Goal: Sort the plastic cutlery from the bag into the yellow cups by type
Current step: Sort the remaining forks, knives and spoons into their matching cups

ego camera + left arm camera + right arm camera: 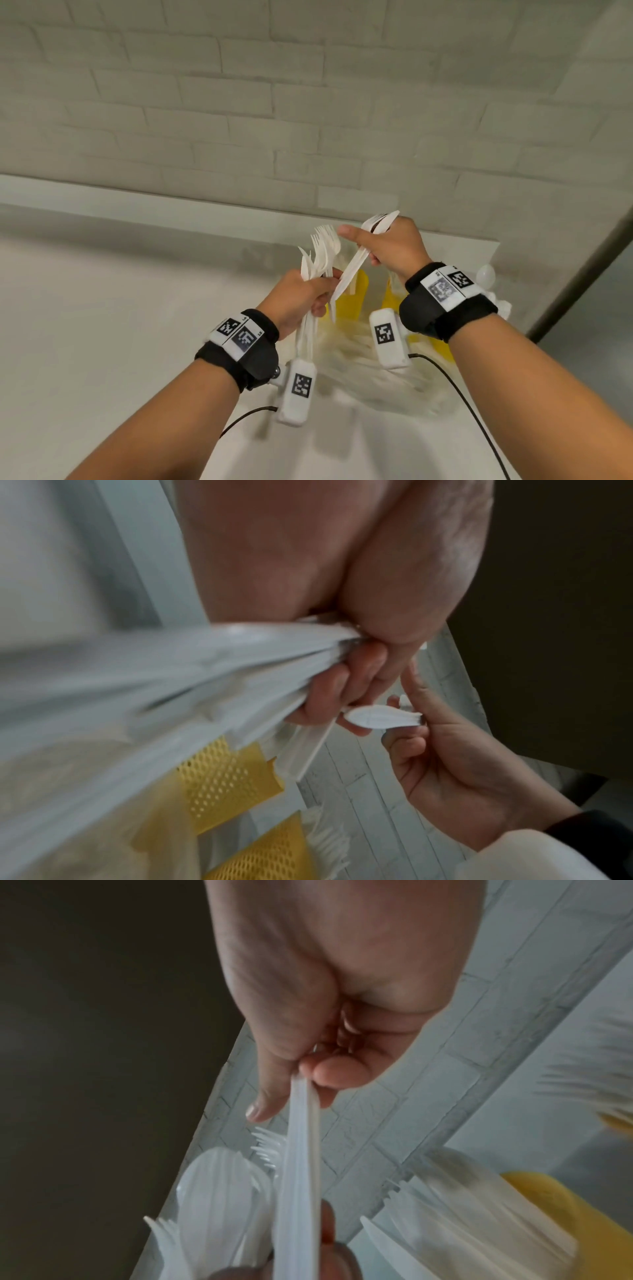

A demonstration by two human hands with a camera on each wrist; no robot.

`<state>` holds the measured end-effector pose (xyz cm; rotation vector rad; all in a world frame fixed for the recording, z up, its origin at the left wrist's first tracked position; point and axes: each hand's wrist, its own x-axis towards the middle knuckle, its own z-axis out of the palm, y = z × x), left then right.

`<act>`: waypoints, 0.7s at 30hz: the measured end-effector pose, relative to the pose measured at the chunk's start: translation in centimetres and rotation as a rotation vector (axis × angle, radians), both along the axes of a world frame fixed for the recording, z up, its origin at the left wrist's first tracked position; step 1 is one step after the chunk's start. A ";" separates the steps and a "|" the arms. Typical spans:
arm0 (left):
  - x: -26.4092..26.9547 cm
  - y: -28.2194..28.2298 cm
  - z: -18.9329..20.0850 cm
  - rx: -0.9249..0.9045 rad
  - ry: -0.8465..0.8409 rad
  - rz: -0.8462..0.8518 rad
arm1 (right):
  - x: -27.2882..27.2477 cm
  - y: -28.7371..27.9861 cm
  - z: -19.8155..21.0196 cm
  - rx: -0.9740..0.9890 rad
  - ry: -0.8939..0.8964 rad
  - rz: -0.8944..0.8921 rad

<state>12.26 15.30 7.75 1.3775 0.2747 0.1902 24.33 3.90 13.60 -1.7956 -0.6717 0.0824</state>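
Above yellow cups point(349, 298), both hands point(298, 294) point(394, 246) around white cutlery point(320, 253).

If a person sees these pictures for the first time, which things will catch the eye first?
First, the two raised hands in the centre: the left hand grips a bunch of white plastic forks, and the right hand holds a few white pieces, at least one a fork. Below them, the yellow cups stand out against the white table.

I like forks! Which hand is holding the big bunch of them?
The left hand grips the fork bunch, prongs up. The right hand holds only a couple of pieces.
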 end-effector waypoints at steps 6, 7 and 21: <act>0.1 1.8 0.1 0.008 0.005 0.128 | 0.7 1.8 0.2 -0.011 -0.064 -0.058; 0.1 2.0 0.1 0.009 0.006 0.151 | 0.8 2.1 0.0 -0.019 -0.076 -0.080; 0.4 2.7 -0.8 -0.034 -0.017 0.221 | 3.4 3.3 -3.1 -0.579 -0.220 -0.016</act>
